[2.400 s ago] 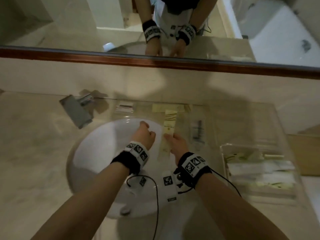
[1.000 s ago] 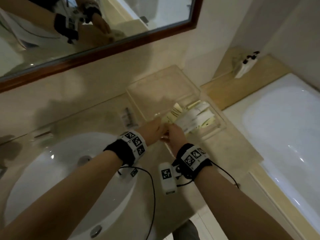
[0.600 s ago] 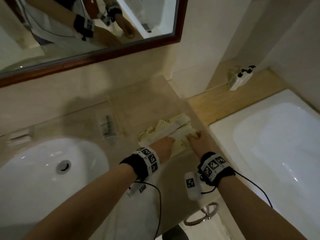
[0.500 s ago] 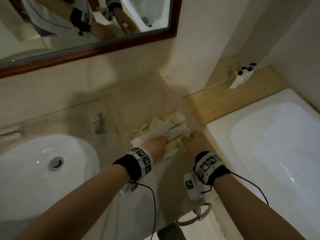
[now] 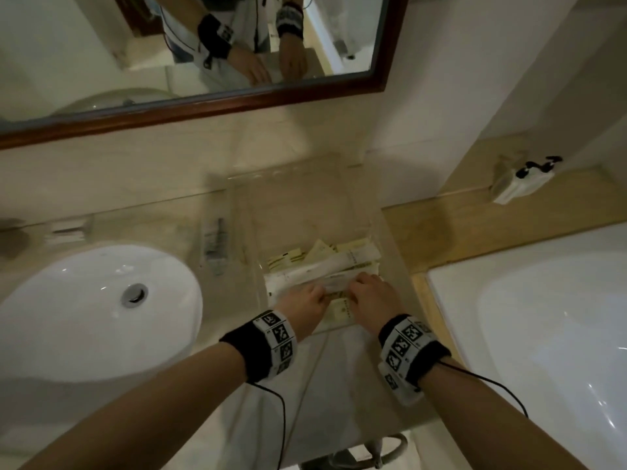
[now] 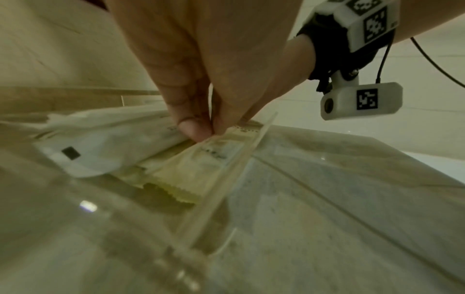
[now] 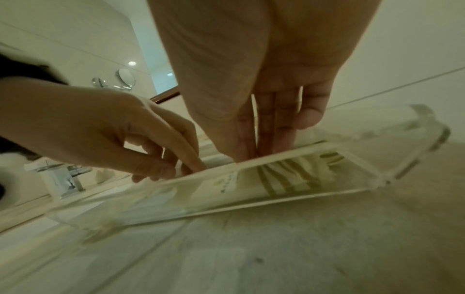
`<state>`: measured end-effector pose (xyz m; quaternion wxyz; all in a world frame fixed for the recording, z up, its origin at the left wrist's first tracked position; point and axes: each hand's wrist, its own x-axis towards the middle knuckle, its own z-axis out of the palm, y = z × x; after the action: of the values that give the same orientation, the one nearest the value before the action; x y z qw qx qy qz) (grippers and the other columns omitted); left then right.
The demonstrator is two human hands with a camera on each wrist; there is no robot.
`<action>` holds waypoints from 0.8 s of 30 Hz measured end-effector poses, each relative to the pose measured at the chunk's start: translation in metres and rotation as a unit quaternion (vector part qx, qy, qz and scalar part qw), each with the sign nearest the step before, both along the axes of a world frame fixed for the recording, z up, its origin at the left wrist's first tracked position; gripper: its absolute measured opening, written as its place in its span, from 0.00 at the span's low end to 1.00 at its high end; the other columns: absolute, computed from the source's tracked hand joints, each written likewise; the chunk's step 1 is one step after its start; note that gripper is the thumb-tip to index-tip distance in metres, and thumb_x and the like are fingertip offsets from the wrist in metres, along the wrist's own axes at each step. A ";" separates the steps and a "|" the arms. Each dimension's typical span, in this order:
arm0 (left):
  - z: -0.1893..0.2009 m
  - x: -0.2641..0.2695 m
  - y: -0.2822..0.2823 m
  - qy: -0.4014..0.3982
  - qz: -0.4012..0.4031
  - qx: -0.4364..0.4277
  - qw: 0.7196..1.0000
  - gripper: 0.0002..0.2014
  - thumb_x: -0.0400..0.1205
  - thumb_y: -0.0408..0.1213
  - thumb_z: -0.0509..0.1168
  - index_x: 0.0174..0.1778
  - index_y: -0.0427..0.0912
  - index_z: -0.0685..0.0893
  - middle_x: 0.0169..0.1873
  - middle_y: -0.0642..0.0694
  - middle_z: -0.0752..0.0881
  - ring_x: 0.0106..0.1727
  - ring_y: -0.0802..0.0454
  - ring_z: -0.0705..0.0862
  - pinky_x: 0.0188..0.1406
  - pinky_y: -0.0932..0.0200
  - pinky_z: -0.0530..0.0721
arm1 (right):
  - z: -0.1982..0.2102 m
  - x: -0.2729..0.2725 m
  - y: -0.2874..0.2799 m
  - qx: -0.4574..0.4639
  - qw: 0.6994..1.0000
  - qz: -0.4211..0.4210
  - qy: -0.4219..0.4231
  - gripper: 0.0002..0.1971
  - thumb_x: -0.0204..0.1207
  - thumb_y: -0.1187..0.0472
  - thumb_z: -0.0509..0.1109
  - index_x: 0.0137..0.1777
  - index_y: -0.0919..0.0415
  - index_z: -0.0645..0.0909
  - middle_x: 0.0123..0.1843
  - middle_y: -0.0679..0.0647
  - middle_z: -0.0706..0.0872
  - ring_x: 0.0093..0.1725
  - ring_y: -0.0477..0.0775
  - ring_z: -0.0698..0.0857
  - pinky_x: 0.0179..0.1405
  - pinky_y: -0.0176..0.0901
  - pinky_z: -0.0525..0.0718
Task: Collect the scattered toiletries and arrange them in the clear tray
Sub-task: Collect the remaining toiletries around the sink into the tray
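Both hands were in the near end of the clear tray (image 5: pixel 341 184), which sat on the counter (image 5: pixel 163 225) right of the white sink (image 5: pixel 91 310). The left hand (image 5: pixel 303 300) pinched a yellowish sachet (image 6: pixel 198 165) between thumb and fingertips, just inside the tray's near wall. The right hand (image 5: pixel 373 296) reached down with straight fingers (image 7: pixel 266 123) pressed together, their tips on the white and yellow packets (image 5: pixel 325 266) piled in the tray. One dark-printed packet (image 5: pixel 214 245) lay on the counter left of the tray
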<state>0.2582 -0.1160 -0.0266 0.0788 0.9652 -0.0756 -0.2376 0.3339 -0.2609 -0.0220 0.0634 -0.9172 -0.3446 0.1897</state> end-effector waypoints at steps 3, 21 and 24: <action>-0.002 0.002 -0.001 -0.026 0.024 0.006 0.999 0.29 0.80 0.43 0.35 0.64 0.39 0.76 0.58 0.40 0.80 0.50 0.40 0.82 0.41 0.49 0.82 | 0.004 0.005 0.001 0.051 0.998 -0.020 0.009 0.11 0.79 0.58 0.60 0.53 0.62 0.80 0.55 0.58 0.81 0.53 0.61 0.82 0.50 0.48 0.79; 0.023 -0.011 0.030 -0.024 0.168 -0.012 0.985 0.14 0.80 0.39 0.60 0.60 0.39 0.73 0.58 0.42 0.80 0.57 0.42 0.81 0.55 0.53 0.77 | 0.005 0.025 0.018 -0.008 0.996 0.080 0.034 0.21 0.66 0.51 0.55 0.54 0.60 0.77 0.53 0.57 0.82 0.56 0.59 0.77 0.69 0.52 0.68; 0.030 -0.015 0.030 -0.009 0.147 -0.015 0.989 0.15 0.80 0.45 0.60 0.59 0.41 0.73 0.56 0.43 0.83 0.54 0.42 0.83 0.55 0.53 0.78 | 0.010 0.026 0.010 -0.006 0.993 0.105 0.058 0.21 0.67 0.46 0.54 0.52 0.59 0.77 0.50 0.54 0.84 0.53 0.58 0.81 0.68 0.55 0.70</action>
<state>0.2429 -0.0855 0.0036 0.1263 0.9668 0.0625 -0.2133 0.3597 -0.2512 -0.0117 0.0576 -0.8638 -0.4336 0.2502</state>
